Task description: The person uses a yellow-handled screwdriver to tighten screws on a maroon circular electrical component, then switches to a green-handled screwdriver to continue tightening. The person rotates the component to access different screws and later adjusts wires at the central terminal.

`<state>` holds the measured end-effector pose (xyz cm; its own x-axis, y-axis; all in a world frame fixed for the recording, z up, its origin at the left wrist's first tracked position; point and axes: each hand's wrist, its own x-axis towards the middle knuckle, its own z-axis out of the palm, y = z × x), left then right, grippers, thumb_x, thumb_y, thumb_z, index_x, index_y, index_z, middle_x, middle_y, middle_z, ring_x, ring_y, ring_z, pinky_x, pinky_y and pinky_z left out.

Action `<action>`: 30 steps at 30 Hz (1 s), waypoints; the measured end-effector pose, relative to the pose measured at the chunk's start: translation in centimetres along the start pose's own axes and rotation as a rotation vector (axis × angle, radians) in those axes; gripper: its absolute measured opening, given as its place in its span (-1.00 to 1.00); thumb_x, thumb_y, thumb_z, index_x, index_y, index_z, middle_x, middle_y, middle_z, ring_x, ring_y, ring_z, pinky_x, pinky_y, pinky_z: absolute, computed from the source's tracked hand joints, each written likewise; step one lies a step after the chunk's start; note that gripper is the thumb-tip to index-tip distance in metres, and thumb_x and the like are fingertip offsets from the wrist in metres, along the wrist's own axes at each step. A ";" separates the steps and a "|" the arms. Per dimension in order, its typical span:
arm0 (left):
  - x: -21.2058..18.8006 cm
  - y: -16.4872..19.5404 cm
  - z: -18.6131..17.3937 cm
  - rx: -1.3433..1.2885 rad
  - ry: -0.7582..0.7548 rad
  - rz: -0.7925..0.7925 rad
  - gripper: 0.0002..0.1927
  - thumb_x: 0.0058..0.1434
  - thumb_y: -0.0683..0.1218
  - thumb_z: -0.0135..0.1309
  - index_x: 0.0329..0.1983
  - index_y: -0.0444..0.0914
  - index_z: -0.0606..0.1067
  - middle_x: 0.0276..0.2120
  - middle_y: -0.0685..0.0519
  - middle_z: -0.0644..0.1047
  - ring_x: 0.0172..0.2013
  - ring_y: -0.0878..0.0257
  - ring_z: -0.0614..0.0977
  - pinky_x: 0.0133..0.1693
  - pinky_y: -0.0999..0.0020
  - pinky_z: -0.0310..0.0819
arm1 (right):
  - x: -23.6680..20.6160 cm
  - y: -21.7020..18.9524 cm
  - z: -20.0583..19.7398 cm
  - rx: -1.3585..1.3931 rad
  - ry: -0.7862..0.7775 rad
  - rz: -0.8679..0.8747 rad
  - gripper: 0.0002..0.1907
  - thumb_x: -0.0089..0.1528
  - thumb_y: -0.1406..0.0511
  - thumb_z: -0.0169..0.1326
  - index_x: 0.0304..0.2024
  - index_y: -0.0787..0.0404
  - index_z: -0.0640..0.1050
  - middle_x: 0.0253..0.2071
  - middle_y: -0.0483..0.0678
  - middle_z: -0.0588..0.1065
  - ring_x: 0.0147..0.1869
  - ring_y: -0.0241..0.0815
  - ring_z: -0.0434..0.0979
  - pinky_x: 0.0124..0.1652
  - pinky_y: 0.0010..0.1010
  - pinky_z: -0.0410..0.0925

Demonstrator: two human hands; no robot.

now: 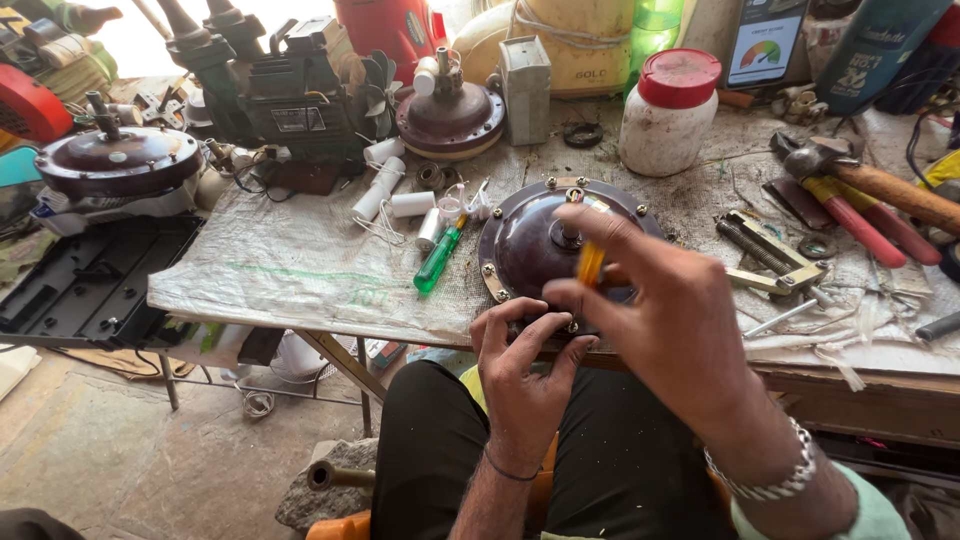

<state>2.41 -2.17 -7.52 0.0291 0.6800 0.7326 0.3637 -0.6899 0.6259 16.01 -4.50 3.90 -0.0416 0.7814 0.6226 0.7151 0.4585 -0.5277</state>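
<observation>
Here the bench [300, 270] carries a brown fan motor housing [530, 250] at its near edge, overhanging toward the lap. The right hand [670, 320] has its fingers closed on an orange-handled screwdriver [591, 264] over the hub. The left hand [520, 370], fingers curled, pinches the rim at six o'clock. Likely the tip slips off a rim screw, or the housing tips off. A green screwdriver [438, 260] lies at nine o'clock.

A round brown motor housing [530, 250] lies flat at the table edge, screws ringing its rim.
</observation>
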 end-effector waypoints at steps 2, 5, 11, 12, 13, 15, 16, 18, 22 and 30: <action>0.1 0.1 0.0 0.007 0.002 0.002 -0.65 -0.04 -0.09 0.49 -0.17 -0.20 0.66 -0.08 0.07 0.54 0.03 0.10 0.48 0.05 0.18 0.43 | 0.3 0.2 0.0 -0.149 0.046 0.096 -0.35 0.11 0.26 0.37 0.24 0.04 0.46 -0.09 0.07 0.65 -0.16 -0.12 0.72 -0.22 -0.33 0.51; 0.3 0.2 0.0 -0.013 0.014 0.010 -0.65 -0.04 -0.08 0.49 -0.17 -0.18 0.67 -0.10 0.08 0.54 0.03 0.10 0.48 0.04 0.20 0.44 | 0.8 0.6 -0.5 0.034 0.000 -0.195 -0.37 0.13 0.40 0.30 0.25 0.21 0.42 0.00 0.12 0.62 0.05 -0.01 0.66 -0.06 -0.26 0.50; 0.1 0.2 -0.1 -0.020 -0.003 0.025 -0.63 -0.01 -0.11 0.49 -0.13 -0.18 0.65 -0.08 0.08 0.53 0.05 0.10 0.48 0.05 0.20 0.45 | -0.1 0.6 -0.9 0.045 -0.127 -0.031 -0.37 0.13 0.46 0.26 0.25 0.05 0.46 -0.14 0.01 0.67 -0.05 -0.16 0.76 -0.08 -0.39 0.59; 0.1 0.1 -0.2 -0.016 -0.018 0.037 -0.61 -0.04 -0.12 0.49 -0.12 -0.19 0.65 -0.07 0.07 0.53 0.05 0.09 0.48 0.06 0.19 0.44 | -0.2 0.5 -0.8 0.020 -0.120 -0.061 -0.36 0.12 0.48 0.24 0.25 0.07 0.46 -0.11 0.04 0.65 -0.06 -0.15 0.74 -0.10 -0.39 0.58; 0.1 0.0 -0.3 -0.012 -0.032 0.053 -0.58 -0.08 -0.13 0.49 -0.12 -0.20 0.64 -0.07 0.06 0.52 0.05 0.07 0.47 0.06 0.18 0.43 | -0.3 0.5 -0.7 -0.005 -0.110 -0.093 -0.35 0.10 0.51 0.23 0.25 0.09 0.45 -0.08 0.06 0.64 -0.06 -0.13 0.73 -0.12 -0.39 0.57; 0.0 -0.2 -0.5 -0.015 -0.040 0.065 -0.55 -0.11 -0.16 0.47 -0.12 -0.22 0.61 -0.06 0.05 0.53 0.06 0.07 0.48 0.07 0.16 0.42 | -0.2 0.5 -0.6 0.024 -0.108 -0.134 -0.35 0.10 0.56 0.17 0.24 0.14 0.42 -0.04 0.09 0.61 -0.02 -0.10 0.70 -0.11 -0.37 0.54; 0.0 -0.4 -0.4 -0.021 -0.033 0.066 -0.56 -0.11 -0.17 0.47 -0.12 -0.22 0.60 -0.05 0.06 0.54 0.06 0.08 0.50 0.08 0.17 0.42 | -0.1 0.5 -0.6 0.079 -0.113 -0.146 -0.36 0.11 0.59 0.12 0.23 0.16 0.40 -0.02 0.09 0.60 0.03 -0.08 0.68 -0.08 -0.36 0.53; -0.1 -0.5 -0.2 -0.028 -0.006 0.067 -0.58 -0.09 -0.19 0.47 -0.14 -0.23 0.58 -0.05 0.07 0.56 0.06 0.09 0.51 0.08 0.18 0.43 | 0.0 0.6 -0.6 0.172 -0.125 -0.105 -0.38 0.12 0.62 0.09 0.22 0.16 0.40 -0.08 0.05 0.61 0.04 -0.12 0.70 -0.06 -0.37 0.55; -0.5 -0.8 0.3 -0.034 0.041 0.068 -0.61 -0.07 -0.19 0.47 -0.18 -0.20 0.58 -0.09 0.09 0.58 0.03 0.10 0.53 0.07 0.21 0.45 | -0.3 0.3 -0.3 0.204 -0.076 0.045 -0.38 0.13 0.60 0.14 0.21 0.09 0.49 -0.22 -0.03 0.67 -0.05 -0.21 0.77 -0.08 -0.41 0.60; -0.1 -0.8 0.2 -0.026 0.030 0.076 -0.60 -0.07 -0.18 0.47 -0.17 -0.23 0.59 -0.06 0.06 0.55 0.03 0.09 0.50 0.06 0.19 0.42 | 0.2 0.4 -0.7 0.178 -0.082 0.009 -0.39 0.12 0.55 0.21 0.22 0.14 0.47 -0.21 0.00 0.66 -0.07 -0.24 0.75 -0.10 -0.41 0.56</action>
<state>2.35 -1.68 -8.15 0.0273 0.6182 0.7856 0.3369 -0.7456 0.5750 16.76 -4.44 4.22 -0.0980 0.8143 0.5722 0.5811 0.5136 -0.6313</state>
